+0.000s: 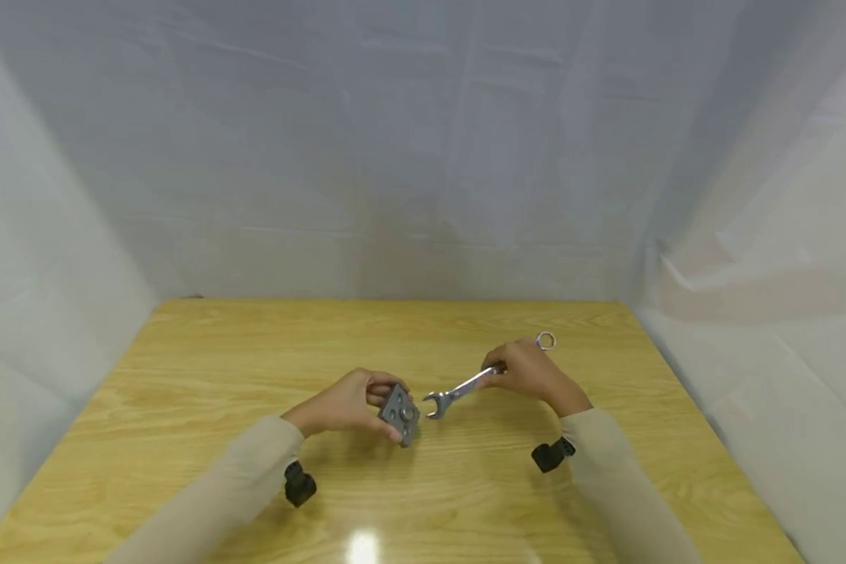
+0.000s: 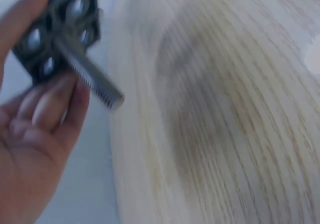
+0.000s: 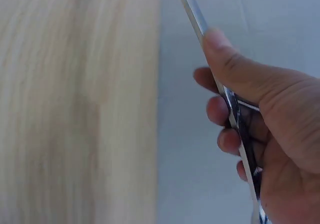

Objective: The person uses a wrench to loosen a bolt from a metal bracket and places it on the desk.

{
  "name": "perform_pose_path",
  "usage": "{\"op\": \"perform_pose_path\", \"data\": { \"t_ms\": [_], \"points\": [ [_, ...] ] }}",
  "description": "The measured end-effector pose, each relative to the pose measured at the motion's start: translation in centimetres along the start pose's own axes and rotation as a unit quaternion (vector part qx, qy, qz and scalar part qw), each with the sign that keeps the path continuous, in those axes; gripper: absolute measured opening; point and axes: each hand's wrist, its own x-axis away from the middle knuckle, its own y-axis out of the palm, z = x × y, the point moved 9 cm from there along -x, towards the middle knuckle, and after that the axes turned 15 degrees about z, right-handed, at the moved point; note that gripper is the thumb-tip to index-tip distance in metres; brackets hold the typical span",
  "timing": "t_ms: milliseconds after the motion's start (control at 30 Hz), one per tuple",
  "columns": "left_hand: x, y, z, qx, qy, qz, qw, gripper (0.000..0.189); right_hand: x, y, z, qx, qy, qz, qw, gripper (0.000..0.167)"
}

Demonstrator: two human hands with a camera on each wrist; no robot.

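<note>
My left hand point(image 1: 352, 403) holds a dark grey square plate point(image 1: 393, 409) by its edges, thumb on one side and fingers on the other. Several holes pierce the plate, and a bolt head point(image 1: 406, 413) shows at its middle. In the left wrist view the bolt's threaded shank point(image 2: 92, 74) sticks out from the plate's other face. My right hand point(image 1: 529, 370) grips a shiny combination wrench point(image 1: 465, 387) around its shaft. The open end of the wrench points at the plate, a small gap away from the bolt head. Its ring end point(image 1: 546, 341) extends past the back of the hand.
Both hands are above a light wooden table point(image 1: 254, 345). Pale cloth sheets point(image 1: 409, 157) hang behind it and on both sides. Each wrist wears a small black camera, one on the left point(image 1: 299, 484) and one on the right point(image 1: 553, 454).
</note>
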Motion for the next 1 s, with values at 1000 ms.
{"op": "perform_pose_path", "data": {
  "t_ms": [1000],
  "points": [
    [1.4,-4.3,0.4,-0.015,-0.011,0.376,0.9265,0.073,5.3,5.5,-4.3,-0.241,0.241,0.216,0.9148,0.029]
  ]
}}
